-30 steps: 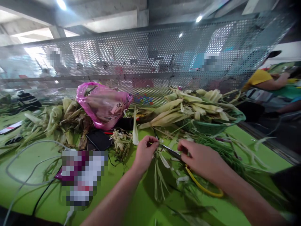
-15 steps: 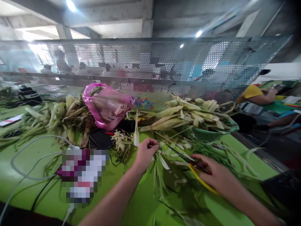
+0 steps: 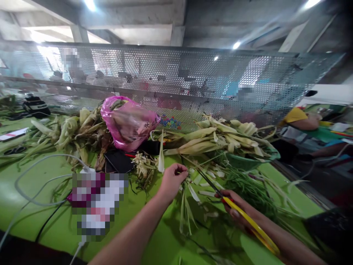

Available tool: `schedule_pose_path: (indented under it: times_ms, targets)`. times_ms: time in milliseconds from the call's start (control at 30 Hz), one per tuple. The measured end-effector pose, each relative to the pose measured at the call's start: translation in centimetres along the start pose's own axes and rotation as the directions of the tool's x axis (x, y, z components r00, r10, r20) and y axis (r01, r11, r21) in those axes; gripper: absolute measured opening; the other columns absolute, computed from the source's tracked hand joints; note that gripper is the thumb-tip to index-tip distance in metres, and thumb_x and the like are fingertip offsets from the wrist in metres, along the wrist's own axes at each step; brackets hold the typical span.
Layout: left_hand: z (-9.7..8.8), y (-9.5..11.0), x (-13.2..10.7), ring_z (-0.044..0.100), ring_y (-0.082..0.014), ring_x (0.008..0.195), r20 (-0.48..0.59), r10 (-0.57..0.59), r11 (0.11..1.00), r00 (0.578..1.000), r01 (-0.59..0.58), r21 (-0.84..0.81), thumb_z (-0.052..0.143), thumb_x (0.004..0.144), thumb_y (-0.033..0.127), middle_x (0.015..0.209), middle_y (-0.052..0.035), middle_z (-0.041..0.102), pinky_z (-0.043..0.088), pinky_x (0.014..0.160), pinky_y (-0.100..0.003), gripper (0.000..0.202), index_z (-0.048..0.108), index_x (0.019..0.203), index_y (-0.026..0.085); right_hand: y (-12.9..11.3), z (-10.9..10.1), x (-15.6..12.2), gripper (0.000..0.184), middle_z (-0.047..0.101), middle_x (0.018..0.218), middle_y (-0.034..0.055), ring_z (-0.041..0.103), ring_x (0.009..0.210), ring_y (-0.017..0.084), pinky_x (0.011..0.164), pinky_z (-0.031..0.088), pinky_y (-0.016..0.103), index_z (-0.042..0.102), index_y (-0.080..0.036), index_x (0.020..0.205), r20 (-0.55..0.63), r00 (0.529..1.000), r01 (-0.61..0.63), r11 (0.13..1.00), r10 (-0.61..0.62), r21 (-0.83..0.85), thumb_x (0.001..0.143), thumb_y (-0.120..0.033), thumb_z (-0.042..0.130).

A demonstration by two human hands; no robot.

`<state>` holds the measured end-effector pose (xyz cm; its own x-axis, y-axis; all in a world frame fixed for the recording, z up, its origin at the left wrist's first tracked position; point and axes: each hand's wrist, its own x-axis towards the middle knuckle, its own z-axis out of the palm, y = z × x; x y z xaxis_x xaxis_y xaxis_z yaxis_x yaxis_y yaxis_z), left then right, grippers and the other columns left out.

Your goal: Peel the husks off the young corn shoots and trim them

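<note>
My left hand (image 3: pixel 173 180) is near the middle of the green table, thumb and fingers pinched on a small bundle of corn husk strips (image 3: pixel 185 208). Pale strips hang down from the pinch, and the held end is mostly hidden by my fingers. In my right hand (image 3: pixel 238 208) is a pair of scissors (image 3: pixel 249 220) with yellow handles. Its dark blades point up and left, toward the husk bundle, and look nearly closed. Cut husk scraps (image 3: pixel 212 173) lie just beyond the blades.
Dry corn husks (image 3: pixel 228 134) heap over a green basket (image 3: pixel 264 160) at back right, beside green strands (image 3: pixel 250 191). A pink plastic bag (image 3: pixel 128 125) rests at back left near more husks (image 3: pixel 68 134). Cables (image 3: pixel 41 158) cross the left side. A perforated metal screen (image 3: pixel 154 77) stands behind.
The scissors have turned in my right hand, so the yellow handle now shows along its near side and the blades tilt more upward. My left hand keeps its pinch, almost unmoved.
</note>
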<state>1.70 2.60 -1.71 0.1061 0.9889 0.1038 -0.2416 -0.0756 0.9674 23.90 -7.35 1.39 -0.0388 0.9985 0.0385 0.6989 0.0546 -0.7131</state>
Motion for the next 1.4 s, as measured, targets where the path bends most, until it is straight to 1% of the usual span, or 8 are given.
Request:
schedule_pose_path:
  times_ms: [100,333,467,633,733,800,1033,1400]
  targets:
    - [0.1,-0.2,0.0,0.048,-0.0092,0.061,0.031,0.009,0.999,0.999,-0.01,0.046,0.066,0.068,0.017,0.067,0.0013,0.059,0.038,0.061,-0.021,0.006,0.063,0.073,0.015,-1.2,0.1,0.8,0.032,0.066,0.111,0.0136,0.062,0.105,0.035,0.086,0.049,0.042,0.063,-0.037,0.114,0.195,0.981,-0.053,0.969,0.006,0.239,0.085,-0.046,0.052]
    - [0.2,-0.8,0.1,0.05,-0.0105,0.06,0.058,-0.02,0.992,0.998,0.013,0.124,0.065,0.068,0.014,0.065,0.002,0.06,0.039,0.06,-0.023,0.006,0.062,0.073,0.016,-0.4,2.1,3.3,0.049,0.066,0.087,0.0053,0.065,0.081,0.027,0.071,0.052,0.038,0.061,-0.026,0.115,0.151,0.988,-0.058,0.962,0.018,0.265,0.074,-0.054,0.066]
    - [0.1,-0.6,0.2,0.049,-0.0104,0.059,0.046,-0.014,0.99,0.999,0.007,0.143,0.065,0.066,0.011,0.062,0.0025,0.059,0.038,0.06,-0.023,0.007,0.062,0.069,0.016,0.3,2.1,4.2,0.05,0.071,0.087,0.0076,0.068,0.086,0.028,0.074,0.054,0.037,0.066,-0.023,0.104,0.109,0.994,-0.023,0.972,-0.003,0.235,0.07,-0.059,0.067]
    - [-0.2,-0.3,0.3,0.051,-0.0106,0.061,0.021,-0.041,0.999,0.999,0.04,0.037,0.065,0.068,0.013,0.066,0.0009,0.06,0.04,0.062,-0.024,0.005,0.062,0.072,0.015,1.5,0.8,4.1,0.039,0.075,0.092,0.0081,0.071,0.088,0.031,0.077,0.054,0.038,0.065,-0.024,0.106,0.012,0.999,-0.03,0.997,0.031,-0.072,0.074,-0.046,0.064]
    - [-0.3,-0.2,0.3,0.05,-0.0099,0.06,0.001,-0.042,0.999,0.999,0.042,-0.002,0.066,0.068,0.014,0.065,0.0009,0.059,0.039,0.062,-0.023,0.005,0.063,0.072,0.015,1.9,-0.1,3.8,0.04,0.075,0.096,0.0085,0.07,0.086,0.032,0.075,0.053,0.04,0.065,-0.026,0.113,0.004,1.0,0.015,0.928,-0.015,-0.373,0.074,-0.034,0.06]
    - [-0.3,-0.2,0.3,0.049,-0.0094,0.06,-0.016,-0.037,0.999,0.999,0.037,-0.003,0.066,0.068,0.014,0.065,0.0011,0.059,0.039,0.061,-0.022,0.005,0.063,0.072,0.014,1.0,-0.2,3.9,0.033,0.072,0.102,0.0089,0.07,0.089,0.03,0.077,0.052,0.039,0.069,-0.027,0.109,0.001,0.995,0.088,0.897,-0.097,-0.433,0.079,-0.033,0.056]
    - [-0.2,-0.3,0.4,0.051,-0.0102,0.061,-0.073,0.005,0.999,0.997,-0.001,0.052,0.064,0.069,0.01,0.066,0.0006,0.06,0.04,0.061,-0.023,0.006,0.063,0.071,0.015,-4.7,3.6,7.1,0.02,0.072,0.086,0.0061,0.066,0.079,0.023,0.074,0.051,0.033,0.067,-0.022,0.087,-0.133,0.969,0.197,0.977,-0.207,-0.085,0.085,-0.039,0.056]
    - [-0.5,-1.7,0.6,0.054,-0.0114,0.067,0.012,-0.014,0.99,1.0,0.012,0.139,0.064,0.069,0.01,0.07,0.0009,0.063,0.041,0.066,-0.023,0.007,0.065,0.073,0.016,-3.4,6.3,8.5,0.016,0.065,0.067,0.0014,0.058,0.063,0.02,0.063,0.044,0.03,0.059,-0.022,0.071,-0.18,0.96,0.197,0.973,-0.216,-0.119,0.077,-0.035,0.052]
